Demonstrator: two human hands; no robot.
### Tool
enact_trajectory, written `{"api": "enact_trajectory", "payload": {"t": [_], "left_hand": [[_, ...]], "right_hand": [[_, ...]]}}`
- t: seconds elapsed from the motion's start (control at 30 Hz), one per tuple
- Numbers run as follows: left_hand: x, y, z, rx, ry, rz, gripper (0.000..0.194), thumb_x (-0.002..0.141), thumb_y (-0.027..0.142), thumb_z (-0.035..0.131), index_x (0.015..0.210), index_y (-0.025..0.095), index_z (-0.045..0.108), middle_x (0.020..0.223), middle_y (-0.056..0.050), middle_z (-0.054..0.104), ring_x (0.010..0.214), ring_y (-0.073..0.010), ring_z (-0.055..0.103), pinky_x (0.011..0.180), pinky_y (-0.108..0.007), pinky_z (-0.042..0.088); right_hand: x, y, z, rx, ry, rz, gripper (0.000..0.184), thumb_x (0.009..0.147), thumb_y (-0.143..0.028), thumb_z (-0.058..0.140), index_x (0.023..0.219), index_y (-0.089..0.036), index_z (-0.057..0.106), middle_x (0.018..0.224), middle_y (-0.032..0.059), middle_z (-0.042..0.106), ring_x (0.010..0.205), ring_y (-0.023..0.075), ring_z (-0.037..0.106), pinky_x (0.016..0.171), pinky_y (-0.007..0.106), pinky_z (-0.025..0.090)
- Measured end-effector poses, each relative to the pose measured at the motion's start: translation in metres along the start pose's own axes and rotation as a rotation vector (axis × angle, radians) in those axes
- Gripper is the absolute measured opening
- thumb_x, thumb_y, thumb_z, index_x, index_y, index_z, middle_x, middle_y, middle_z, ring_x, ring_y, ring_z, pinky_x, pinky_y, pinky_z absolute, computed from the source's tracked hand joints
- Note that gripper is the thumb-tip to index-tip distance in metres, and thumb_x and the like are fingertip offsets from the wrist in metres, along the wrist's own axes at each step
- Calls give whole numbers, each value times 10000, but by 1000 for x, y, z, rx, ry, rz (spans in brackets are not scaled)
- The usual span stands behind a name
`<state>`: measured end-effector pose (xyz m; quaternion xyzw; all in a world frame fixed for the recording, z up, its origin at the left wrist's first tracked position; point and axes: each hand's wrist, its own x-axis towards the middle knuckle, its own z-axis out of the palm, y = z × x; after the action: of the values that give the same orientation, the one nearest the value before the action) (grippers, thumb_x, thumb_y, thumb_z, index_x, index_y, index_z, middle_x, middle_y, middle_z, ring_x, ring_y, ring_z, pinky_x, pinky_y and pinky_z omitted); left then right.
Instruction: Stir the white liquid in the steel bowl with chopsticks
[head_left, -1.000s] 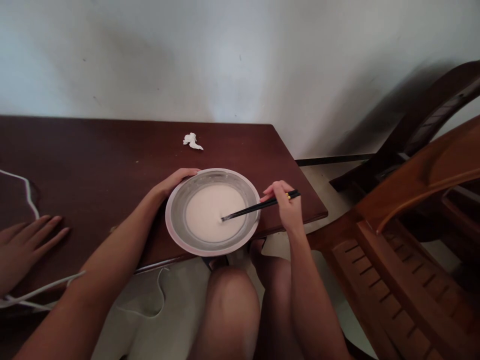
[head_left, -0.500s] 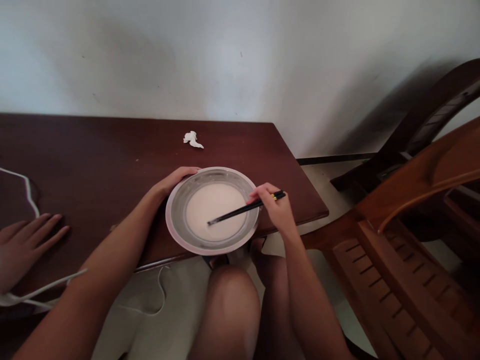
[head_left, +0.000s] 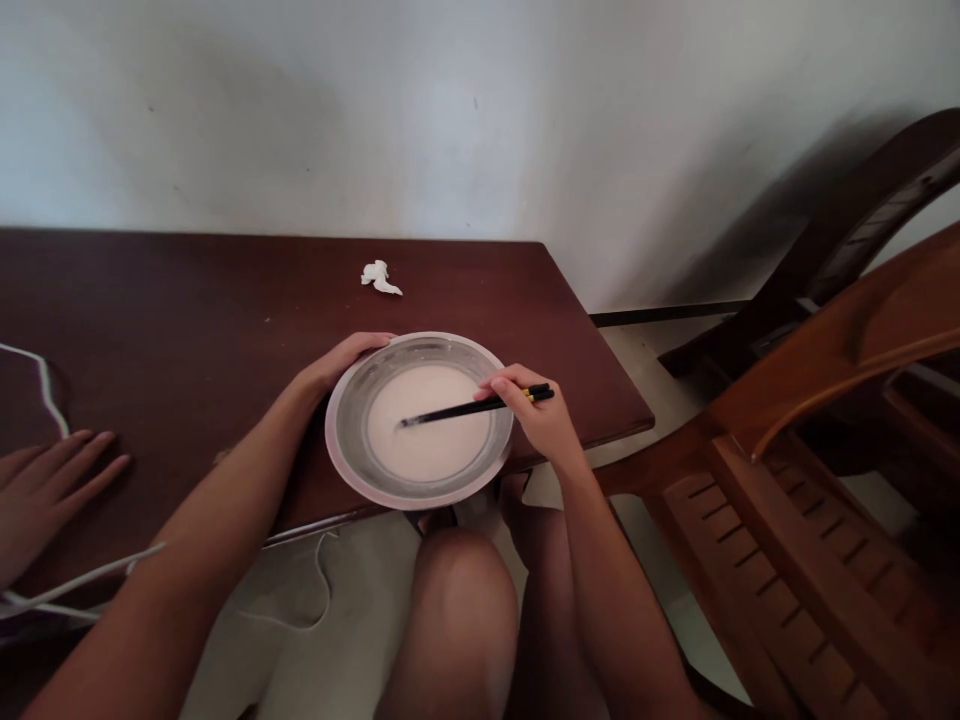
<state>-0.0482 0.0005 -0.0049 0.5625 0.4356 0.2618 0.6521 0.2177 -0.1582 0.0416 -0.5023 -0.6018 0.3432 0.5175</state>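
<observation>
A metal bowl with a pale rim sits near the front edge of a dark wooden table. It holds a smooth white liquid. My left hand grips the bowl's far left rim, fingers curled over it. My right hand is closed on a pair of black chopsticks, whose tips dip into the liquid toward the bowl's left side.
A crumpled white tissue lies behind the bowl. Another person's hand rests flat at the left edge, beside white cables. Wooden chairs stand close on the right. My bare knees are below the table edge.
My right hand moved left toward the bowl, and the chopstick tips swept from the bowl's right centre to its left side. The left hand stayed on the rim.
</observation>
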Motion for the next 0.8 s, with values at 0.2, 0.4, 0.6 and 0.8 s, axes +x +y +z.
{"api": "enact_trajectory", "payload": {"t": [0.2, 0.4, 0.6, 0.8], "left_hand": [[-2, 3, 3, 34, 27, 14, 272, 750, 411, 667, 852, 185, 781, 839, -51, 779, 843, -278, 715, 795, -340, 580], [-1, 2, 2, 9, 18, -8, 269, 742, 410, 680, 863, 196, 788, 819, -50, 777, 824, -272, 713, 759, -321, 583], [-2, 3, 5, -14, 22, -5, 266, 743, 399, 680, 863, 188, 788, 798, -41, 773, 804, -254, 713, 753, -302, 577], [-1, 4, 4, -59, 8, -16, 201, 754, 357, 698, 826, 191, 785, 793, -37, 776, 820, -246, 708, 747, -287, 573]], "right_hand": [[0, 2, -17, -23, 351, 25, 363, 953, -513, 563, 745, -239, 678, 588, -20, 709, 626, 173, 714, 713, 331, 545], [-2, -1, 1, 5, 7, 22, 304, 922, -509, 611, 817, -252, 735, 758, 7, 800, 802, 187, 752, 819, 347, 556], [0, 2, -12, -60, 296, 5, 316, 946, -478, 583, 769, -246, 706, 677, -5, 755, 729, 183, 738, 776, 344, 549], [-3, 0, -4, -1, 77, 26, 308, 941, -486, 589, 788, -251, 717, 711, 0, 780, 745, 183, 737, 780, 342, 549]]}}
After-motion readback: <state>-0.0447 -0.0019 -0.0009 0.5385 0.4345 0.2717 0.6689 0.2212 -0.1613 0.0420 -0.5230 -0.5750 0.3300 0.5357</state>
